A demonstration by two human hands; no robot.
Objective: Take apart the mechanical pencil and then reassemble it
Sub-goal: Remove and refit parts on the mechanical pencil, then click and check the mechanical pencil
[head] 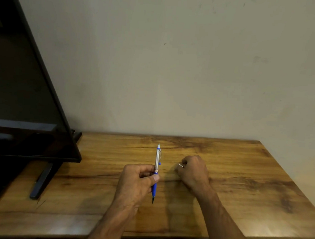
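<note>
standing nearly upright above the wooden table (222, 190), one mechanical pencil (157, 162) was pinched at its blue grip by the left hand (138, 180), tip pointing down. the right hand (194, 171), curled closed, rested on the table holding one thin pale stick (180, 165). one dark screen (23, 90) stood at left.

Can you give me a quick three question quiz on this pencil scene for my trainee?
1. Which hand holds the mechanical pencil?
2. True or false: the pencil's dark tip points toward the wall.
3. What stands on the wooden table at the left: a) a lamp, b) a dark screen, c) a box?

Key
1. The left hand, around the blue grip.
2. False; the tip points toward the person, the white end toward the wall.
3. b, the dark screen. The right hand pinches a small thin piece beside the pencil.
</note>
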